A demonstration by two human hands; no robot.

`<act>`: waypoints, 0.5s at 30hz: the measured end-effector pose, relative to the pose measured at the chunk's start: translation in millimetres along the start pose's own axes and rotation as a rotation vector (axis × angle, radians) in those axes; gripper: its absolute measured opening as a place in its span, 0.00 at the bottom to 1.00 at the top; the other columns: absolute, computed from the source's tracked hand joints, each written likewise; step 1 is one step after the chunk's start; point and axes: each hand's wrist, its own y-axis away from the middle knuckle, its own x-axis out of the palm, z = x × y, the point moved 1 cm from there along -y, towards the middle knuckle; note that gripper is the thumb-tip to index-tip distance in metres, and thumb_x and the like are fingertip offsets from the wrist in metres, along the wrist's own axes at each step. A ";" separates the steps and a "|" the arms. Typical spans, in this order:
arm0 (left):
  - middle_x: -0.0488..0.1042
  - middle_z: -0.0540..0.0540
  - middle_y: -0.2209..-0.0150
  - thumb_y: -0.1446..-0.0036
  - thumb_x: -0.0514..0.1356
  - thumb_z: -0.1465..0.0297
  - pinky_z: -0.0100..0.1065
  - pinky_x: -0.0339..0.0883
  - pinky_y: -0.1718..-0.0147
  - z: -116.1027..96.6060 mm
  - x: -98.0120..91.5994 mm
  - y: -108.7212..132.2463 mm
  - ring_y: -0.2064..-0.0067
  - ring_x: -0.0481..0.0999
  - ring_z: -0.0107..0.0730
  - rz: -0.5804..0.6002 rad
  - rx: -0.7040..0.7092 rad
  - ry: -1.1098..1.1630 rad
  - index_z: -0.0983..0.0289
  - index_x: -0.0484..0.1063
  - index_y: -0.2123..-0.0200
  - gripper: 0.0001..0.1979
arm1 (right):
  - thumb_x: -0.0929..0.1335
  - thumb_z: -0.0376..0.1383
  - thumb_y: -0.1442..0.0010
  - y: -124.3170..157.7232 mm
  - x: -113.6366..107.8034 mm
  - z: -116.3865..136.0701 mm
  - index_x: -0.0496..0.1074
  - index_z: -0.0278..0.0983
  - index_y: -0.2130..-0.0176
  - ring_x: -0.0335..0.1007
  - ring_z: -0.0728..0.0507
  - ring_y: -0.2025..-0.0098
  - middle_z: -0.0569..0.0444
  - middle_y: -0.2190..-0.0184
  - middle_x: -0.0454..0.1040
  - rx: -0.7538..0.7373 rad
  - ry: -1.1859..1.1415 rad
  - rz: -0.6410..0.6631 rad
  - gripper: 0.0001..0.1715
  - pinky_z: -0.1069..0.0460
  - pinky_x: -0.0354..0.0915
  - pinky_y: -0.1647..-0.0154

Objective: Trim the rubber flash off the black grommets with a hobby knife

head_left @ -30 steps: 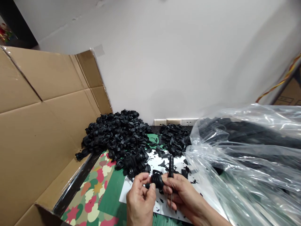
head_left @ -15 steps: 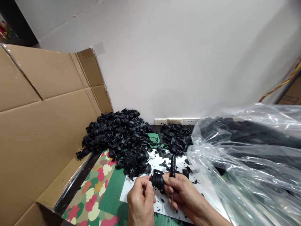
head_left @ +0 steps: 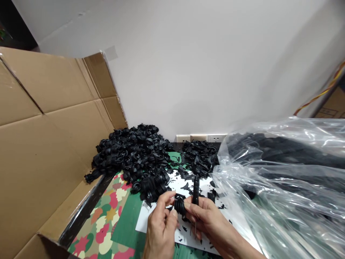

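Holds with the fingers of the right hand (head_left: 207, 216) the right end of a ribbed black part (head_left: 179, 205), over the white sheet (head_left: 142, 220) with small black scraps (head_left: 185, 186), and grips in the same hand a tool (head_left: 196, 187) with black handle and thin metal prongs. Has the fingers of the left hand (head_left: 161, 228) a little parted at the left end of this part, but cannot tell whether touching it. Shows farther back a big pile of similar parts (head_left: 132, 149) beside the cardboard (head_left: 67, 133), and a clear plastic bag (head_left: 258, 194) at right
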 end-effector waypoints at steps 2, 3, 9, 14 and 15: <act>0.75 0.55 0.57 0.43 0.53 0.70 0.32 0.67 0.60 -3.4 -3.3 -2.6 0.57 0.74 0.37 0.114 0.071 -0.026 0.58 0.73 0.54 0.15 | 0.72 0.48 0.54 0.3 0.2 0.2 0.60 0.37 0.80 0.48 0.55 0.87 0.65 0.86 0.55 0.001 0.005 -0.011 0.22 0.59 0.52 0.89; 0.75 0.55 0.56 0.43 0.54 0.70 0.33 0.66 0.58 -4.2 -4.5 -3.5 0.56 0.73 0.37 0.164 0.088 -0.034 0.58 0.74 0.55 0.14 | 0.72 0.48 0.55 0.4 0.2 0.0 0.60 0.37 0.80 0.48 0.55 0.87 0.65 0.86 0.55 0.000 0.002 -0.012 0.22 0.59 0.52 0.89; 0.77 0.54 0.65 0.50 0.61 0.73 0.28 0.67 0.71 -1.7 -6.4 -5.0 0.67 0.74 0.32 0.209 -0.112 0.115 0.62 0.73 0.58 0.13 | 0.71 0.46 0.54 0.6 -0.1 -2.3 0.61 0.36 0.81 0.47 0.56 0.87 0.65 0.86 0.55 0.013 -0.028 0.025 0.21 0.59 0.51 0.89; 0.76 0.50 0.73 0.54 0.64 0.72 0.27 0.66 0.73 -1.8 -7.7 -9.0 0.71 0.72 0.28 0.223 -0.203 0.333 0.64 0.74 0.64 0.10 | 0.71 0.43 0.54 0.6 1.4 -2.0 0.62 0.35 0.82 0.46 0.57 0.87 0.65 0.87 0.55 0.027 -0.095 0.050 0.19 0.60 0.51 0.89; 0.76 0.50 0.73 0.54 0.64 0.72 0.27 0.67 0.73 -1.3 -8.0 -9.8 0.72 0.72 0.28 0.231 -0.207 0.349 0.65 0.74 0.65 0.10 | 0.71 0.43 0.54 0.6 1.8 -2.0 0.62 0.35 0.82 0.47 0.56 0.87 0.65 0.87 0.55 0.031 -0.098 0.051 0.19 0.60 0.51 0.89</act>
